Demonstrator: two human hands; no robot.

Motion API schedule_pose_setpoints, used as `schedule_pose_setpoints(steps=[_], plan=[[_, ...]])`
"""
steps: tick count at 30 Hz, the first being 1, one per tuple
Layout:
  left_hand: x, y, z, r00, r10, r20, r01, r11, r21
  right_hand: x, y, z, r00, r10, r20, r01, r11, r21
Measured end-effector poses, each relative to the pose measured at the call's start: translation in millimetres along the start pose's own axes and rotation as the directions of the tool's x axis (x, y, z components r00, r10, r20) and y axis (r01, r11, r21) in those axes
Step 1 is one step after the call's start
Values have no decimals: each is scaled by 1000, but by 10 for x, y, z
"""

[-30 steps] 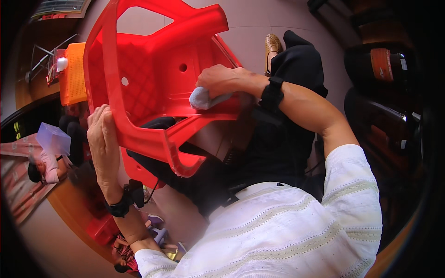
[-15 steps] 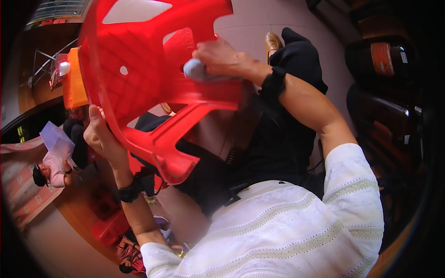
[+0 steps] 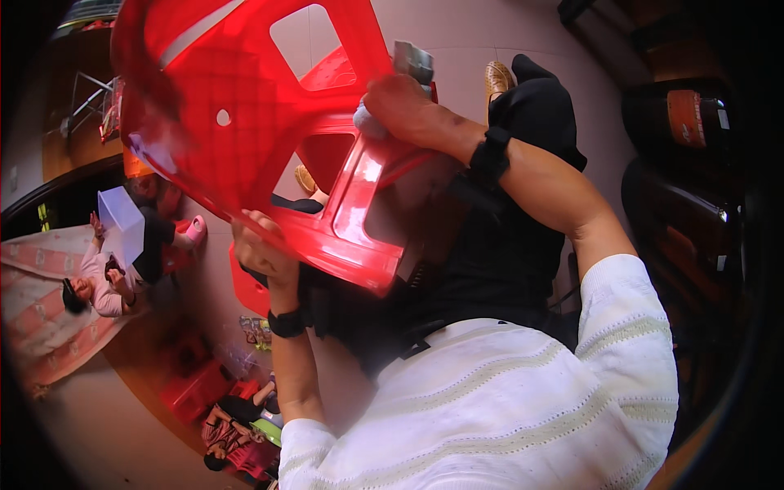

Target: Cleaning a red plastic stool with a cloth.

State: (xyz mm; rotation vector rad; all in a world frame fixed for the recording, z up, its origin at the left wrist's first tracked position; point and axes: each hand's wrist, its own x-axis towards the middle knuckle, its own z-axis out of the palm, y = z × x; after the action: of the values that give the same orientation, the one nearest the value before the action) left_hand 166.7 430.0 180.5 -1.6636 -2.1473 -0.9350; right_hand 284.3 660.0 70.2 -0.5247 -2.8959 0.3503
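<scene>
A red plastic stool (image 3: 237, 77) is held up, tilted, in front of me; its patterned seat panel has a small round hole. My left hand (image 3: 265, 249) is closed on the stool's lower edge, fingers curled over the rim. At the stool's right side, my right hand (image 3: 400, 106) is closed round a greyish cloth (image 3: 414, 62). One end of the cloth sticks up above the fist and a bluish bulge shows below it. That hand is against a leg of the stool, though the exact contact is hidden. Both wrists wear black bands.
Dark glossy chairs (image 3: 682, 204) stand on the right. At left, another person (image 3: 106, 290) holds a pale translucent box (image 3: 121, 224). A further person (image 3: 224, 429) sits at lower left near red stools (image 3: 196, 396). An orange object (image 3: 137, 166) shows behind my stool.
The stool has turned and shifted in my hands. My left hand has moved right and down along with its rim. My right hand has moved slightly right, and more cloth shows above it.
</scene>
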Motion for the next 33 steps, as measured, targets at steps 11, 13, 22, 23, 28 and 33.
schedule_pose_setpoints(steps=[11,13,22,23,28,33], plan=[[-614,-20,34,989,-40,142,46,998,-43,342,-328,357,894,-178,-411,144,983,-112],[-751,-31,96,993,-3,118,8,999,-42,547,-476,413,982,-77,-174,74,997,-28],[-1043,-4,265,961,-12,275,57,986,-157,738,-743,674,964,-149,-221,183,972,147],[-1047,4,269,958,-22,286,66,987,-144,661,-802,643,965,-150,-214,184,972,145],[-1003,55,356,955,-80,287,130,979,-158,328,-1148,544,884,-467,19,409,794,450],[-947,82,485,979,9,203,13,994,-108,175,-1279,457,791,-610,55,492,686,535]])
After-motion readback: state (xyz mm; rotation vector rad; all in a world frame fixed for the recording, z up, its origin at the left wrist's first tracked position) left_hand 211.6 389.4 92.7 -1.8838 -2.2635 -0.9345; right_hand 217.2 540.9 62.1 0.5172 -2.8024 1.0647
